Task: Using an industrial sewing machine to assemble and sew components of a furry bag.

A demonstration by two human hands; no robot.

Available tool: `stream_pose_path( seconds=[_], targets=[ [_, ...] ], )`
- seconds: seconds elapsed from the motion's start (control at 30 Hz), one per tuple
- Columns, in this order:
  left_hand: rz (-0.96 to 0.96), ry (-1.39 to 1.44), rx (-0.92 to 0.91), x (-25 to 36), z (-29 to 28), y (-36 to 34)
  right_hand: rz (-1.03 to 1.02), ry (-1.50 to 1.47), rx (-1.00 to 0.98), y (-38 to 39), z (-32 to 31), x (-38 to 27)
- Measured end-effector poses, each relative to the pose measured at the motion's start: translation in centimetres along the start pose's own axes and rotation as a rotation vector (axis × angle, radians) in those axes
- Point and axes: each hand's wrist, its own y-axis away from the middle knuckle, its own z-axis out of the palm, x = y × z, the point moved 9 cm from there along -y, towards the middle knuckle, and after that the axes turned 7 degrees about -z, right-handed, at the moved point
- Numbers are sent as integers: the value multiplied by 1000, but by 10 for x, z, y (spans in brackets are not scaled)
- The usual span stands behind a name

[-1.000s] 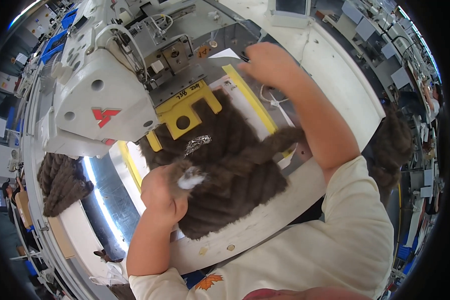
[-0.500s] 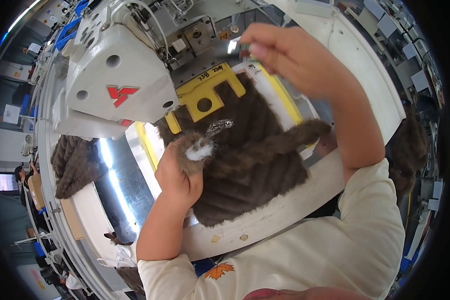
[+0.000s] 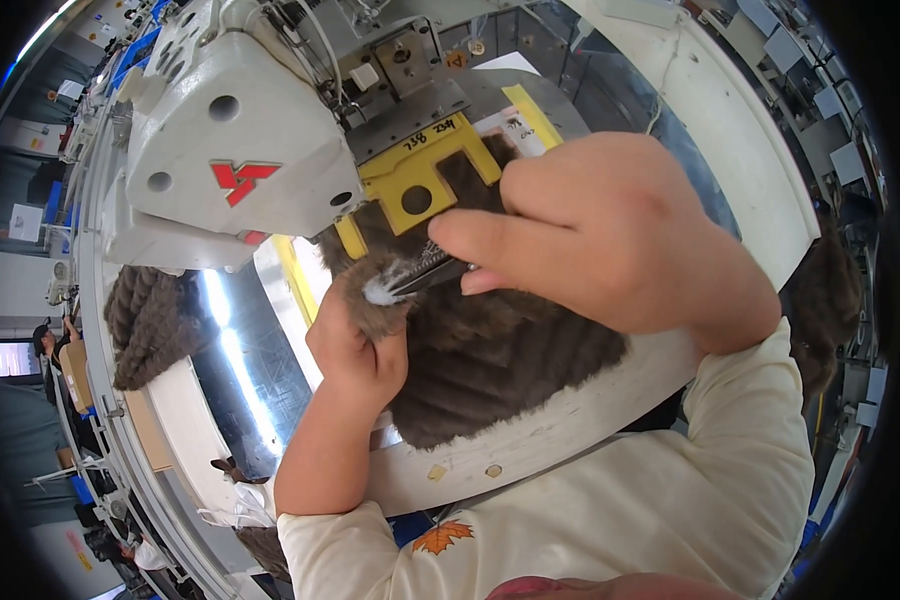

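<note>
— Where is the brown fur piece (image 3: 510, 350) lying?
— On the bench (image 3: 740, 150), under both hands. Left hand (image 3: 355, 345) is pinching its left edge; right hand (image 3: 610, 235) is gripping dark snips (image 3: 425, 272) over it.

Brown ribbed furry fabric (image 3: 500, 350) lies flat — one edge pinched up under small snips (image 3: 425, 272).

sewing machine head (image 3: 235, 150) blocks the left; table's right side (image 3: 760, 190) lies open.

fabric (image 3: 500, 350) under clamp (image 3: 420, 180) (machine (image 3: 240, 150) behind), pile (image 3: 145, 320) left
</note>
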Motion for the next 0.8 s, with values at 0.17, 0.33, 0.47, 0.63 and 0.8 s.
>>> stream_pose_path(
  seconds=[0.17,0.33,0.47,0.63,0.8],
  targets=[
    [-12,-19,-31,-1,2,1,-54,21,0,3,7,-7],
    [-40,-49,-40,1,1,5,-91,108,1,2,15,-10],
    [-81,-94,-140,5,6,2,-126,106,-79,3,20,-20],
    [111,-145,-70,23,10,2,-227,209,-51,7,28,-39],
    [133,-30,-39,15,5,2,-184,169,-72,3,3,-29]
  ],
)
